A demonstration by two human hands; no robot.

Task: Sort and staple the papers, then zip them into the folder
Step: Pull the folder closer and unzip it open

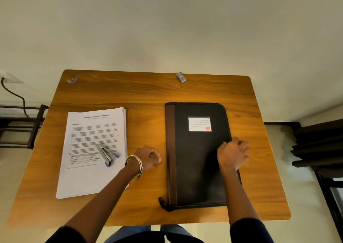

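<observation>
One black zip folder (pixel 196 155) with a brown spine strip lies closed on the right half of the wooden table (pixel 148 94), a white label window on its cover and its zipper pull hanging off the near left corner. The right hand (pixel 233 152) sits at the folder's right edge with its fingers curled; whether they pinch the zipper there cannot be told. The left hand (pixel 148 158), two metal bangles (pixel 134 166) on its wrist, hovers with its fingers curled, holding nothing, between the folder and the papers. One stack of printed papers (pixel 92 153) lies on the left half, well apart from the folder. A single silver stapler (pixel 104 154) with blue trim rests on top of the stack. Near the table's far edge are a small staple box (pixel 181 77) and, at the far left corner, one small blurred object (pixel 72 79).
</observation>
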